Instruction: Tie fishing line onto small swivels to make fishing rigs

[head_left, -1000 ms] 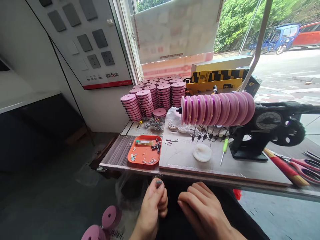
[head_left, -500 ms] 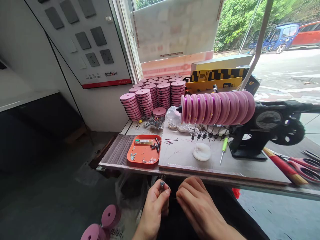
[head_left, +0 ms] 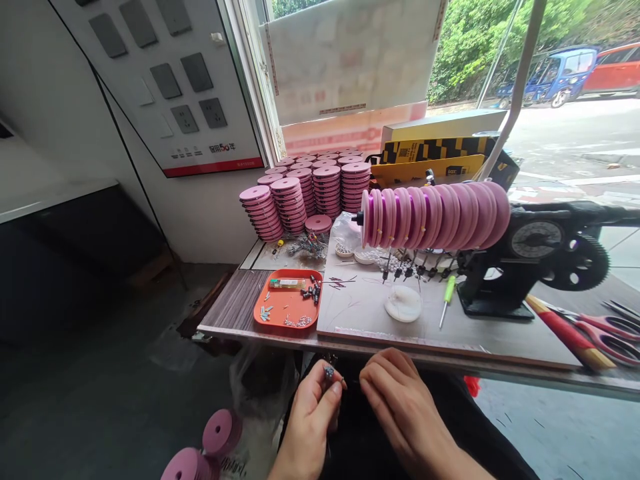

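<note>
Below the table's front edge, my left hand [head_left: 314, 413] pinches a small blue-grey beaded piece [head_left: 329, 372] between thumb and forefinger; its exact kind is too small to tell. My right hand [head_left: 400, 400] is a little to the right, its fingers bent and pressed together. Whatever its fingertips hold, if anything, is hidden or too fine to see. A gap of dark clothing shows between the two hands. Closest on the table are an orange tray [head_left: 260, 313] with a lighter, black swivel-like parts and tiny metal bits, and a round white disc [head_left: 403, 304].
Pink foam spools [head_left: 261, 217] stand stacked at the back left. More pink spools [head_left: 435, 217] sit on a black winding device [head_left: 530, 247] at right. A green screwdriver [head_left: 447, 300] and red-handled scissors [head_left: 607, 333] lie on the board. Two spools [head_left: 220, 430] are at lower left.
Both hands have shifted slightly to the right. The left has also dropped a little, still pinching the small piece, while the right has risen slightly.
</note>
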Demonstrator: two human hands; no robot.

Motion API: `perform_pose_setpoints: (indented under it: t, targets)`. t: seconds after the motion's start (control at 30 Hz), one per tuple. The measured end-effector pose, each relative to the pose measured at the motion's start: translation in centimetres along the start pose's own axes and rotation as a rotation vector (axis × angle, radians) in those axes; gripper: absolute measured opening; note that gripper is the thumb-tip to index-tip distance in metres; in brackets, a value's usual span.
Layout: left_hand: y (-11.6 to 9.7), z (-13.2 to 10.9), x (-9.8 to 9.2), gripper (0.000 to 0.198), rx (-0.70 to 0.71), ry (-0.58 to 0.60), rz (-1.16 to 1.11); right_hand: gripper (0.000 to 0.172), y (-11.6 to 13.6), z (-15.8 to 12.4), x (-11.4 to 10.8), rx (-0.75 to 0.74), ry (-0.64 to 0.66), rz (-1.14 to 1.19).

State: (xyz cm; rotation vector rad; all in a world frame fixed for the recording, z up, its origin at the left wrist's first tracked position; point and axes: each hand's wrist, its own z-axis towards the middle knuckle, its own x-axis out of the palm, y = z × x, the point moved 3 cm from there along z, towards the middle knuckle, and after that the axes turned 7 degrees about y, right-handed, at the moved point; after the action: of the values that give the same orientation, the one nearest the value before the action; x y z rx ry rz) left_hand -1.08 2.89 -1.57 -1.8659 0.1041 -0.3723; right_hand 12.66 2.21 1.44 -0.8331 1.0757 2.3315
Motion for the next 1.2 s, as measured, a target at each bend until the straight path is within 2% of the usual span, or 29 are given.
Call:
perform_pose_setpoints:
  t: [0.13, 0.33, 0.4, 0.53, 0.63, 0.73, 0.8, 0.83, 0.9, 1.03, 1.2]
  targets:
    - [-0.7, -0.3, -0.1, 0.035, 0.051, -0.09, 0.074, 0.024, -0.2, 0.0, -0.2, 0.041, -0.051, -0.045]
    - [-1.4, -0.3, -0.4, 0.025, 0.136, -0.182, 0.163, 0.023, 0.0, -0.1, -0.4, 0.021, -0.049, -0.041]
    - [-1.4, -0.2, -0.4, 0.024, 0.152, -0.178, 0.164, 0.017, 0.1, 0.0, -0.5, 0.001, -0.059, -0.043]
    - [-0.9, -0.5, 0.2, 0.028, 0.111, -0.086, 0.125, 0.02, 0.5, 0.2, 0.0, -0.088, -0.057, -0.141]
    - [-1.6, -0.5, 0.3, 0.033, 0.135, -0.073, -0.109, 0.033, 1.0, 0.2, 0.5, -0.191, -0.046, -0.216]
    - [-3.0, -0.3, -0.9, 0.031, 0.172, -0.167, -0.503, 0.033, 1.5, -0.1, 0.4, -0.314, -0.098, -0.187]
    - [-3.7, -0.1, -1.9, 0.033, 0.186, -0.246, -0.642, 0.032, 1.6, -0.4, 0.1, -0.34, -0.153, -0.15]
    - [-3.9, 0.0, -2.3, 0.031, 0.196, -0.267, -0.635, 0.032, 1.5, -0.5, 0.0, -0.324, -0.174, -0.132]
    - [-3.6, 0.2, -2.3, 0.024, 0.165, -0.23, -0.511, 0.027, 1.2, -0.5, -0.3, -0.266, -0.186, -0.092]
    - [-1.2, 0.3, -0.8, 0.036, -0.003, -0.06, -0.253, 0.023, 0.9, -0.1, -0.5, -0.171, -0.142, -0.035]
    - [0.0, 0.2, -0.1, 0.039, -0.047, -0.028, -0.159, 0.024, 1.0, 0.2, -0.5, -0.169, -0.113, -0.022]
